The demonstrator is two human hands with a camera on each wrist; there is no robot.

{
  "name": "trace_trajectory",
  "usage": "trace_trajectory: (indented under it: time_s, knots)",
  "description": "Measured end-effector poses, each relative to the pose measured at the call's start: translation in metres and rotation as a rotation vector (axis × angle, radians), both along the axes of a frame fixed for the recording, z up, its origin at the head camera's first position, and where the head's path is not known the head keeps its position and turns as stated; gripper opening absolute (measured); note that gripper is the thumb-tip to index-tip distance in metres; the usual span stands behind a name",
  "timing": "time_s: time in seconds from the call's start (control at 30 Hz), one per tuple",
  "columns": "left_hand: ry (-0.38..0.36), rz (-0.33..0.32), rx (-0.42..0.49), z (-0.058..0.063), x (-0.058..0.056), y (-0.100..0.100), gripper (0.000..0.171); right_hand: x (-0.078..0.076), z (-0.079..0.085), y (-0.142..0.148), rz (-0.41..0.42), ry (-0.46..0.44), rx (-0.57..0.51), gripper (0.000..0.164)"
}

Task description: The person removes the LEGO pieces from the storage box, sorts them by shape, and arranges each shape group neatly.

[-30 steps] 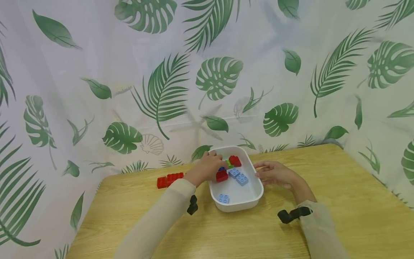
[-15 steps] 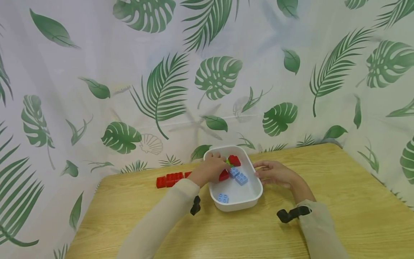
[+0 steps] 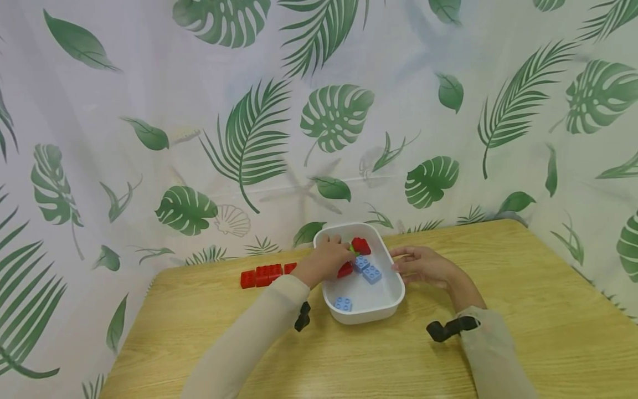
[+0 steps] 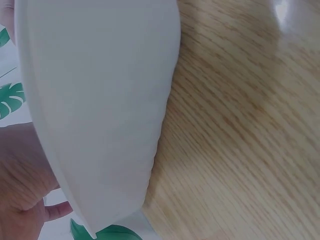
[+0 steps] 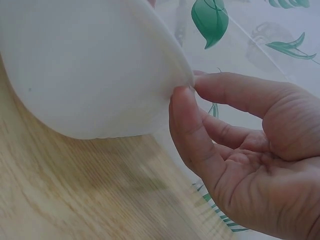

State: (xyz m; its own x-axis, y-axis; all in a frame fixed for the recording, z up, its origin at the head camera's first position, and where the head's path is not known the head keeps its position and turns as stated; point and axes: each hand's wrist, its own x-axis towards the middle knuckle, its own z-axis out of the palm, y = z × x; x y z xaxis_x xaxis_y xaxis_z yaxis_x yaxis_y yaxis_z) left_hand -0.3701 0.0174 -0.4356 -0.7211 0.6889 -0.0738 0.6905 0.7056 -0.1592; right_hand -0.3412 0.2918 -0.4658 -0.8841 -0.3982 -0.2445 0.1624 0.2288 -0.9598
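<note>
A white plastic tray (image 3: pixel 365 316) with rounded corners holds toy building bricks. My left hand (image 3: pixel 329 260) is inside its left part, over the bricks; its fingertips are hidden, and whether they grip one cannot be seen. Close beside that hand lie a red brick (image 3: pixel 345 270) and a partly covered green piece (image 3: pixel 353 249). Another red brick (image 3: pixel 361 246) is at the back of the tray, light blue bricks (image 3: pixel 371 274) in the middle and one light blue brick (image 3: pixel 343 303) at the front. On the right side, my right hand (image 5: pixel 250 145) pinches the tray's rim between thumb and fingers.
Several red bricks (image 3: pixel 262 276) stand in a row on the wooden table (image 3: pixel 399 366), left of the tray and partly behind the left forearm. A leaf-patterned curtain (image 3: pixel 269 166) hangs directly behind the table's back edge.
My left hand has shifted slightly right and deeper over the bricks, covering a blue brick that showed before. More of the red row is uncovered. My right hand stays at the rim.
</note>
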Motion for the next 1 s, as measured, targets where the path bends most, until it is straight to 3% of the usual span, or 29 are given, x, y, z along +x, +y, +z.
trace_trajectory:
  time_s: [0.23,0.5,0.7,1.0]
  knots:
    - [-0.011,-0.002,-0.001,0.002,0.003,-0.001,0.046,0.0,0.0,-0.001,-0.004,0.0,0.012,0.061]
    - [0.043,-0.033,-0.021,0.005,0.004,-0.001,0.043,-0.002,0.0,-0.001,-0.012,-0.001,0.027,0.061]
    - [0.043,-0.023,-0.019,0.005,0.004,-0.001,0.047,-0.001,0.0,-0.002,-0.005,-0.001,0.025,0.061]
    - [0.015,-0.018,0.02,0.016,0.006,-0.005,0.054,0.001,0.002,-0.003,-0.002,0.001,0.022,0.06]
